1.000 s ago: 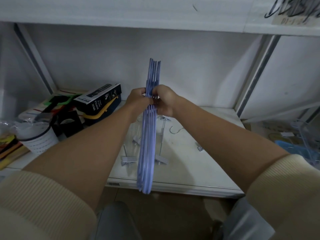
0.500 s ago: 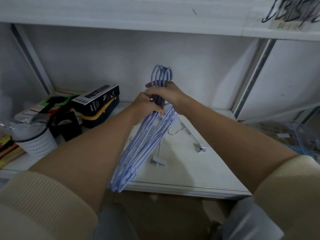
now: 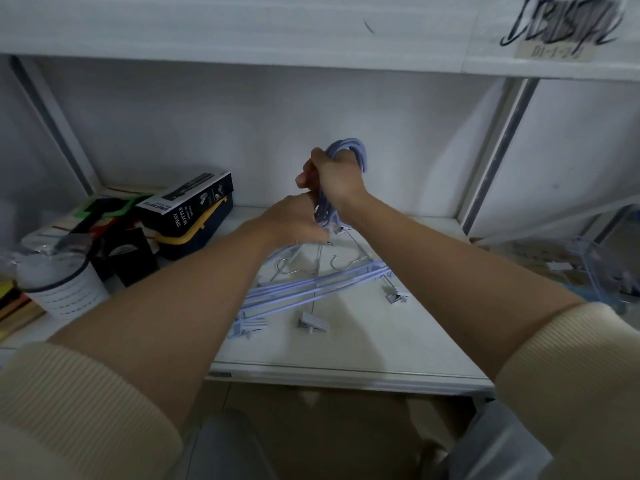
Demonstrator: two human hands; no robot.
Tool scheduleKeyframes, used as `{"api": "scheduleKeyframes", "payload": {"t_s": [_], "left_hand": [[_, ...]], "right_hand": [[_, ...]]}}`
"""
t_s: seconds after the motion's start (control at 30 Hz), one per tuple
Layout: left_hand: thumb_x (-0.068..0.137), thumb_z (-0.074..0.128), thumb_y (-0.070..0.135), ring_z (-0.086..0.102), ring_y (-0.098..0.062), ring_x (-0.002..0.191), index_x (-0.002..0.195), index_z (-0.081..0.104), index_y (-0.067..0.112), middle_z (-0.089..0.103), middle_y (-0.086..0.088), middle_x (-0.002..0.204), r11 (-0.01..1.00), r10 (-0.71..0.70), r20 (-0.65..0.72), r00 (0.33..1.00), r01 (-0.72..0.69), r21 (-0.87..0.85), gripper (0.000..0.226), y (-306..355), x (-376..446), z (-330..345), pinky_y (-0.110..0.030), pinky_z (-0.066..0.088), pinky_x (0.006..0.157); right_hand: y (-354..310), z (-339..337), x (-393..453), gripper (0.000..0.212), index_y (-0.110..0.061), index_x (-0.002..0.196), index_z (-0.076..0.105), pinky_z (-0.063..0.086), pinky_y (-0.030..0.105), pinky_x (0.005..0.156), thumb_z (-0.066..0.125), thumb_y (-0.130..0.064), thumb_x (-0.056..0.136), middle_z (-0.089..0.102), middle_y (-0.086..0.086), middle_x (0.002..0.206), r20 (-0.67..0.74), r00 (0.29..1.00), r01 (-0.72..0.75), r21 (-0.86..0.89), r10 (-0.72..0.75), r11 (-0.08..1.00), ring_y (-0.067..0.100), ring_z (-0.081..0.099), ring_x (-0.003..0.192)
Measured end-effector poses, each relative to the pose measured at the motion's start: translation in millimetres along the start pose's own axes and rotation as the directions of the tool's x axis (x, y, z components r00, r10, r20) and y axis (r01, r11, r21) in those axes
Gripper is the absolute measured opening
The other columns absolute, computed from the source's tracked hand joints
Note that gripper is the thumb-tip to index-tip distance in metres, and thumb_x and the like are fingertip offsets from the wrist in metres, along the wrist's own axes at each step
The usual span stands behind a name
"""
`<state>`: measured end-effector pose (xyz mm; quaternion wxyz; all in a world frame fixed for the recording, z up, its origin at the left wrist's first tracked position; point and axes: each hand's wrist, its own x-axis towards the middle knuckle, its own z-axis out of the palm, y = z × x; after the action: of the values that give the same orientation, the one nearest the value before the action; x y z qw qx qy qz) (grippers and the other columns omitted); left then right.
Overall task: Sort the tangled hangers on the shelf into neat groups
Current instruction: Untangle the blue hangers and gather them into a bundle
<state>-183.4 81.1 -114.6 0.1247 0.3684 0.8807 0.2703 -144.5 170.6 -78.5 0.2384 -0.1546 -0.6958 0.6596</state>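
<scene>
Fingers of the right hand (image 3: 337, 174) and left hand (image 3: 298, 221), both clenched on the blue hangers (image 3: 311, 289), should lay this bundle flat on the shelf (image 3: 363, 355), apart from the clip hangers (image 3: 313, 323).

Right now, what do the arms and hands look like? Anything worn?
Both arms are bare from the hands to near the elbows. The left sleeve and right sleeve are cream ribbed knit, pushed up. The left hand and right hand are bare: no gloves, watch or rings visible.

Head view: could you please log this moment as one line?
right hand: grips hooks of blue hangers | left hand: on bundle | clip hangers: on shelf
</scene>
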Motion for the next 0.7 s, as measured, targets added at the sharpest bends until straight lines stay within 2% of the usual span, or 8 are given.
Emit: {"api": "scheduleKeyframes", "payload": {"t_s": [0.1, 0.23, 0.3, 0.37, 0.47, 0.57, 0.63, 0.7], "left_hand": [[0.083, 0.060, 0.019, 0.060, -0.028, 0.085, 0.112, 0.045, 0.011, 0.054, -0.004, 0.089, 0.907, 0.050, -0.088, 0.995, -0.008, 0.422, 0.034, -10, -10, 6, -0.034, 0.049, 0.070], [0.089, 0.050, 0.005, 0.061, -0.030, 0.096, 0.113, 0.050, 0.006, 0.060, -0.011, 0.103, 0.707, 0.165, -0.307, 0.937, 0.104, 0.700, 0.024, -7, -19, 23, -0.034, 0.040, 0.065], [0.088, 0.049, 0.000, 0.063, -0.030, 0.093, 0.112, 0.052, 0.006, 0.063, -0.011, 0.099, 0.718, 0.140, -0.369, 0.919, 0.162, 0.676, 0.024, -7, -18, 28, -0.033, 0.038, 0.063], [0.088, 0.050, -0.002, 0.065, -0.031, 0.090, 0.109, 0.053, 0.005, 0.065, -0.013, 0.096, 0.742, 0.139, -0.391, 0.910, 0.165, 0.650, 0.022, -10, -16, 27, -0.033, 0.038, 0.063], [0.093, 0.046, 0.001, 0.066, -0.036, 0.088, 0.112, 0.053, 0.002, 0.066, -0.017, 0.095, 0.751, 0.193, -0.332, 0.923, 0.079, 0.655, 0.020, -16, -11, 21, -0.034, 0.040, 0.063], [0.095, 0.045, 0.005, 0.065, -0.039, 0.085, 0.112, 0.053, 0.002, 0.066, -0.020, 0.092, 0.788, 0.216, -0.313, 0.925, 0.023, 0.615, 0.020, -21, -10, 14, -0.035, 0.041, 0.061], [0.095, 0.045, 0.006, 0.064, -0.042, 0.083, 0.106, 0.054, 0.000, 0.064, -0.023, 0.088, 0.859, 0.207, -0.337, 0.919, -0.006, 0.512, 0.015, -24, -7, 8, -0.040, 0.045, 0.062], [0.094, 0.047, 0.009, 0.062, -0.045, 0.084, 0.097, 0.054, -0.002, 0.063, -0.027, 0.089, 0.917, 0.179, -0.349, 0.920, -0.027, 0.398, 0.013, -27, -3, 1, -0.046, 0.049, 0.069]], "right_hand": [[-1, 3, 5, 0.031, -0.007, 0.066, 0.051, 0.047, 0.023, 0.054, 0.041, -0.010, 0.094, 0.064, 0.017, 0.076, -0.065, 0.998, -0.021, -0.080, 0.016, 0.997, 0.009, 0.060, 0.044], [-8, 13, 9, 0.024, -0.004, 0.090, 0.059, 0.057, 0.041, 0.085, 0.042, -0.021, 0.093, 0.069, 0.018, 0.101, -0.083, 0.997, -0.023, -0.185, 0.007, 0.983, 0.028, 0.066, 0.084], [-16, 14, 11, 0.035, 0.002, 0.107, 0.061, 0.053, 0.049, 0.093, 0.042, -0.022, 0.091, 0.067, 0.022, 0.112, -0.096, 0.995, -0.049, -0.233, 0.027, 0.971, 0.036, 0.066, 0.101], [-22, 12, 12, 0.035, 0.005, 0.112, 0.062, 0.054, 0.044, 0.092, 0.042, -0.017, 0.093, 0.068, 0.022, 0.112, -0.097, 0.994, -0.068, -0.258, 0.044, 0.964, 0.034, 0.067, 0.097], [-25, 5, 13, 0.029, 0.007, 0.100, 0.064, 0.049, 0.036, 0.077, 0.042, -0.009, 0.094, 0.071, 0.023, 0.107, -0.058, 0.997, -0.058, -0.220, 0.046, 0.974, 0.033, 0.061, 0.083], [-18, -9, 4, 0.018, -0.005, 0.082, 0.054, 0.054, 0.046, 0.076, 0.054, -0.022, 0.086, 0.061, 0.025, 0.081, 0.090, 0.996, 0.043, -0.305, -0.017, 0.952, 0.048, 0.061, 0.080], [-3, -24, -3, 0.034, -0.006, 0.089, 0.057, 0.044, 0.033, 0.062, 0.063, -0.037, 0.076, 0.058, 0.016, 0.081, 0.205, 0.979, 0.112, -0.528, -0.001, 0.842, 0.032, 0.056, 0.068], [15, -42, -6, 0.056, -0.010, 0.117, 0.057, 0.045, 0.030, 0.069, 0.066, -0.044, 0.073, 0.064, 0.007, 0.103, 0.242, 0.970, 0.194, -0.783, 0.001, 0.591, 0.025, 0.060, 0.088]]}}
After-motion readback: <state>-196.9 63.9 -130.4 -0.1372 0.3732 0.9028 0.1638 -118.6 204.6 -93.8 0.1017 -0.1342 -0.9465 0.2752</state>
